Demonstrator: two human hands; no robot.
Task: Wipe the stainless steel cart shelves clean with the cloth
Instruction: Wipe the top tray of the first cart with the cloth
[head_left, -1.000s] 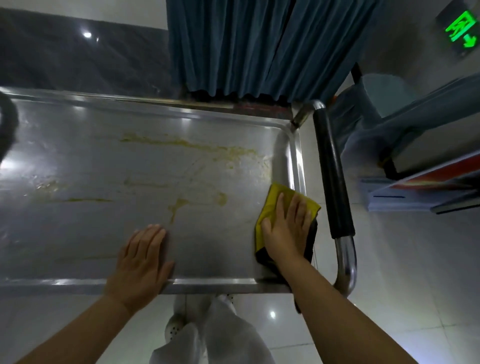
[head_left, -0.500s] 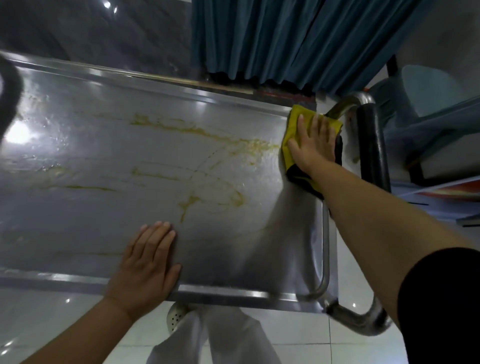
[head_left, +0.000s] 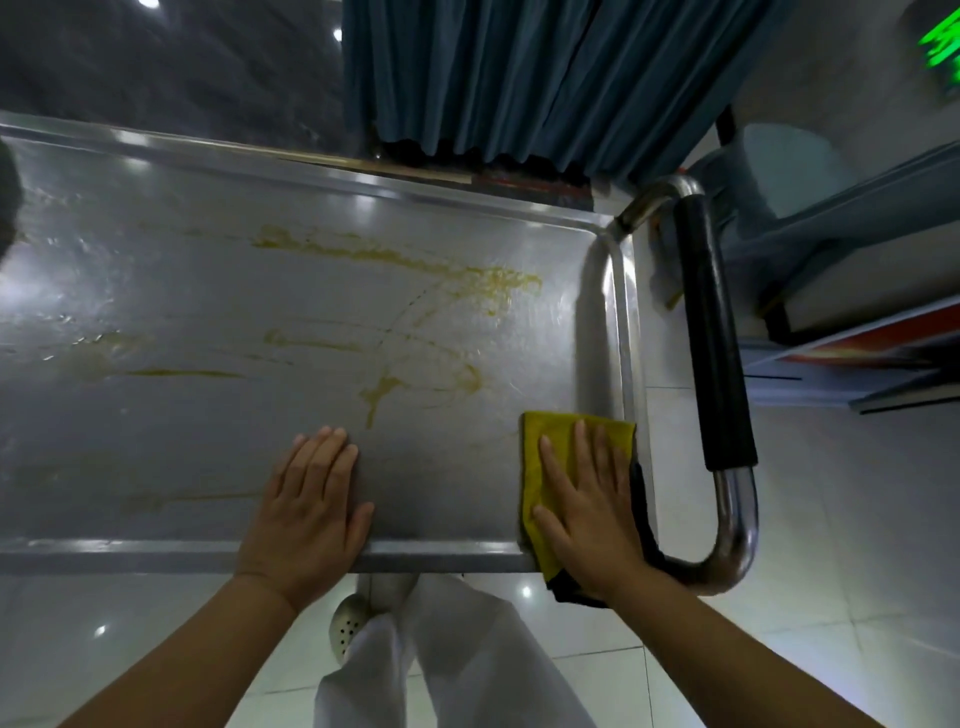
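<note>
The stainless steel cart's top shelf (head_left: 156, 441) fills the left and middle of the view, smeared with yellow-brown streaks (head_left: 415, 270). A yellow cloth with a dark underside (head_left: 535, 467) lies at the shelf's near right corner, hanging over the front rim. My right hand (head_left: 592, 509) presses flat on the cloth with straight fingers. My left hand (head_left: 306, 514) rests flat on the bare steel near the front rim, fingers straight, holding nothing.
The cart's push handle (head_left: 711, 338), chrome tube with a black grip, runs along the right end. Dark blue curtains (head_left: 493, 78) hang behind the cart. A chair and low furniture (head_left: 831, 208) stand to the right on the tiled floor. My white trousers (head_left: 441, 649) show below the shelf.
My right hand has slid the cloth from the far right corner back along the right rim to the near right corner. My left hand has stayed flat in place.
</note>
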